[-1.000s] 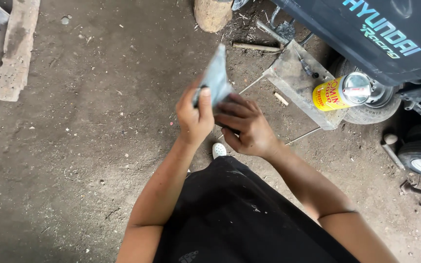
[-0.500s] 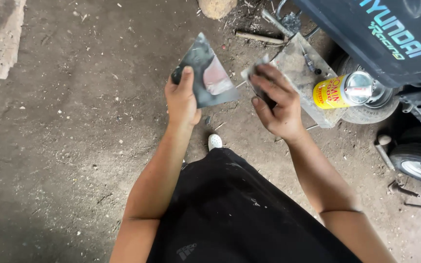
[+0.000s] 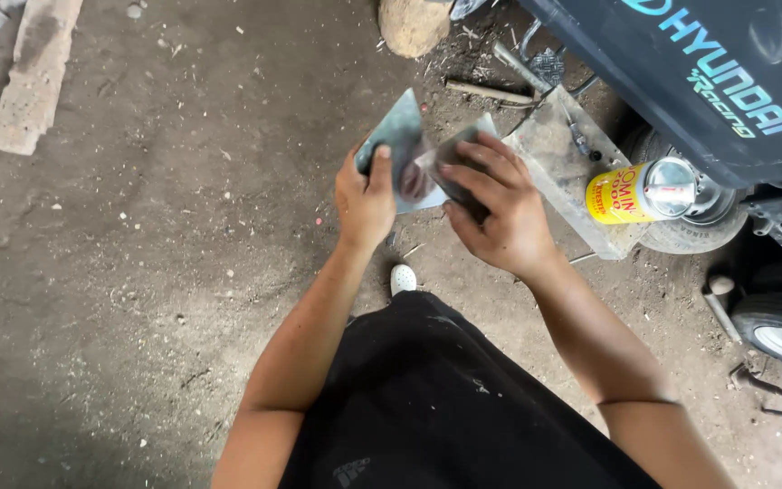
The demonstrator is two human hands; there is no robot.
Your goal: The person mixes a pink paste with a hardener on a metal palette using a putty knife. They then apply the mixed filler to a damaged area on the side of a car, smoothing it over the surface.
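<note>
Bare dirt floor (image 3: 138,272) lies under a grey metal plate (image 3: 402,145) held up above it, left hand (image 3: 366,195) fingers clamped on its lower edge. The right hand (image 3: 498,213), half a second ago apart from it, has returned, fingers pressing a dark pad (image 3: 456,163) to the plate's face, so rubbing resumes. A yellow can (image 3: 631,192) lies near, by a tyre (image 3: 690,231).

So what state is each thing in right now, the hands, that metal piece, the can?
left hand: shut on the metal plate's edge
right hand: pressing a dark pad against the plate
metal plate: held up, tilted, smeared
dark pad: gripped under the fingers
yellow can: lying on its side
wooden plank: flat on the dirt
</note>
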